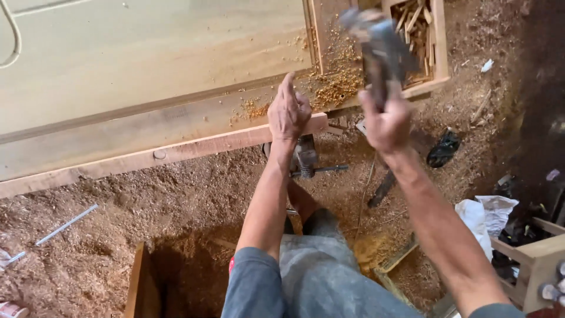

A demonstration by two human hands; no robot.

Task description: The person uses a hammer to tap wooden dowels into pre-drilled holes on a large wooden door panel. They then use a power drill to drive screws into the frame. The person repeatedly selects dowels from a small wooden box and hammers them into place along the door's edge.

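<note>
My left hand [288, 111] rests on the edge of a large pale wooden door panel [147, 65], fingers together, at the corner strewn with wood shavings [335, 82]. My right hand [385, 121] is raised and closed around the handle of a dark tool [379, 44], blurred by motion, its head held above the panel's corner. A metal clamp [305, 158] hangs under the panel's edge below my left wrist.
Sawdust covers the floor [147, 206]. A wooden box of scraps [419, 35] sits at the top right. A metal rod [66, 225] lies at the left, a white bag [485, 215] at the right, a dark object [444, 148] near the box.
</note>
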